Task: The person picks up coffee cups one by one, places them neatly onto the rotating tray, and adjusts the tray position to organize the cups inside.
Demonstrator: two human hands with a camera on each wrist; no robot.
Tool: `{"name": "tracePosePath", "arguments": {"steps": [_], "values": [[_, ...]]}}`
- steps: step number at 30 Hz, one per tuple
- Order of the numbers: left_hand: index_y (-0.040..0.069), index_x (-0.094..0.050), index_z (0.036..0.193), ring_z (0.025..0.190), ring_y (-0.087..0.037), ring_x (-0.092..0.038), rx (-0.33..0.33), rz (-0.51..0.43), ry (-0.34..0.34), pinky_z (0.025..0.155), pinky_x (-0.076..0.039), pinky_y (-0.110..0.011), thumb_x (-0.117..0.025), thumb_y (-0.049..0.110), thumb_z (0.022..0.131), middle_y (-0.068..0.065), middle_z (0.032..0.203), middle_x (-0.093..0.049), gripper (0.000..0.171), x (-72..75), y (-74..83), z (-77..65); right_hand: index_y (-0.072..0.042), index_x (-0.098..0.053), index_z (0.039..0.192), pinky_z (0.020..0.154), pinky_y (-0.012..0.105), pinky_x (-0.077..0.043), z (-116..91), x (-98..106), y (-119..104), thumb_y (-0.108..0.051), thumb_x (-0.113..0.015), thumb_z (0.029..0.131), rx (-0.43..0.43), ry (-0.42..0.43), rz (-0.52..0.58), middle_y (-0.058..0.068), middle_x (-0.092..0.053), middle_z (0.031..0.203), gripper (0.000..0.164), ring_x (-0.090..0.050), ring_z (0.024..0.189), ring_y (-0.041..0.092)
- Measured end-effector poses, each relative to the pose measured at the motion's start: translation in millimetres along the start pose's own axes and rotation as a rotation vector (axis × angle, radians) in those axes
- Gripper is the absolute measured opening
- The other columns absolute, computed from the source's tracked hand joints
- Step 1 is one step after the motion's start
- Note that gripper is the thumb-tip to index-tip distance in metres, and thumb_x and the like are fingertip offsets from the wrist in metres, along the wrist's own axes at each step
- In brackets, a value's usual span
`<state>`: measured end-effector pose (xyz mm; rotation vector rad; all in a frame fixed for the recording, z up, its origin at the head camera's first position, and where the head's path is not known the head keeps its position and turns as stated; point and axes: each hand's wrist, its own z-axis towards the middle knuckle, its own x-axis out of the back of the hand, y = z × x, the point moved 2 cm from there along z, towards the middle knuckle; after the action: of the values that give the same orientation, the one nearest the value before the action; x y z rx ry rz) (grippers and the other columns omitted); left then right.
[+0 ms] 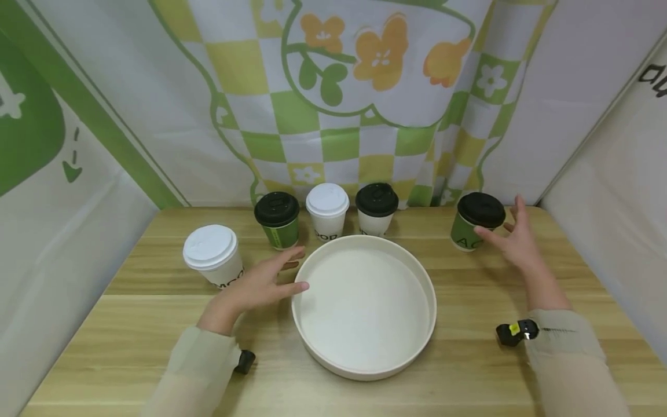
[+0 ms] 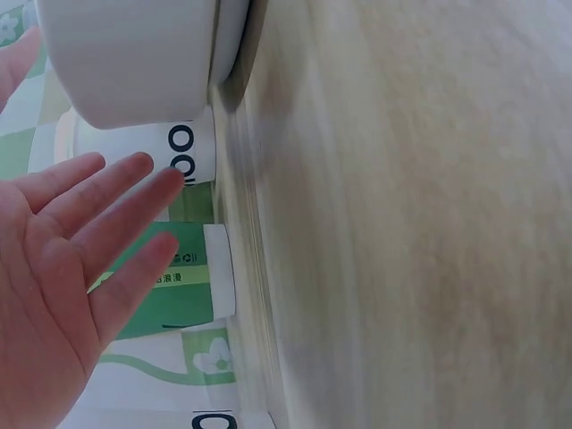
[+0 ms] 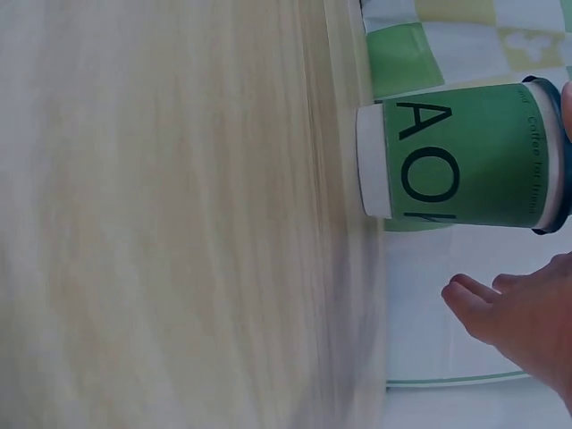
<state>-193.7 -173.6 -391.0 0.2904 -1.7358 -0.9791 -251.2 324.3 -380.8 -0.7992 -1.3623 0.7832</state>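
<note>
My right hand [image 1: 516,243] is spread beside a green paper cup [image 1: 465,233] with a black lid, at the right of the table. In the right wrist view its thumb [image 3: 567,109] overlaps the lid edge, while the other fingers [image 3: 474,304] stand apart from the cup [image 3: 474,161]. Whether the thumb touches cannot be told. At the left edge of a round cream tray [image 1: 365,301], my left hand [image 1: 257,284] has its fingers extended and holds nothing; its thumb tip overlaps the rim in the head view.
Behind the tray stand a green cup [image 1: 283,234] with a black lid, a white cup [image 1: 328,223] with a white lid and a white cup [image 1: 375,223] with a black lid. Another white cup [image 1: 221,269] is left, near my left hand. A patterned cloth [image 1: 344,139] hangs behind.
</note>
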Motion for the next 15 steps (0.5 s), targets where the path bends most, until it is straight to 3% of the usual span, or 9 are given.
{"name": "tracePosePath", "arguments": {"steps": [9, 12, 15], "values": [[0.007, -0.026, 0.156, 0.137, -0.034, -0.049, -0.018, -0.113, -0.014, 0.111, -0.044, -0.047, -0.074, 0.034, 0.09, -0.013, 0.15, -0.05, 0.086, 0.9, -0.7, 5.2, -0.019, 0.025, 0.155, 0.117, 0.066, -0.024, 9, -6, 2, -0.026, -0.062, 0.097, -0.004, -0.025, 0.142, 0.023, 0.011, 0.165, 0.105, -0.003, 0.149, 0.051], [0.006, -0.027, 0.156, 0.135, -0.035, -0.051, -0.015, -0.129, -0.023, 0.11, -0.046, -0.048, -0.075, 0.032, 0.089, -0.015, 0.149, -0.05, 0.086, 1.0, -2.7, 5.8, -0.018, 0.022, 0.157, 0.115, 0.034, -0.037, 12, -9, 3, -0.023, -0.063, 0.097, -0.006, -0.017, 0.181, 0.021, 0.006, 0.165, 0.104, -0.011, 0.15, 0.046], [0.004, -0.03, 0.154, 0.134, -0.038, -0.051, -0.01, -0.162, -0.035, 0.109, -0.047, -0.048, -0.075, 0.03, 0.089, -0.017, 0.15, -0.048, 0.084, 0.6, -5.8, 6.0, -0.015, 0.016, 0.158, 0.09, 0.007, -0.04, 14, -12, 4, -0.02, -0.066, 0.095, 0.001, 0.009, 0.198, 0.023, -0.002, 0.164, 0.103, -0.024, 0.145, 0.042]]}}
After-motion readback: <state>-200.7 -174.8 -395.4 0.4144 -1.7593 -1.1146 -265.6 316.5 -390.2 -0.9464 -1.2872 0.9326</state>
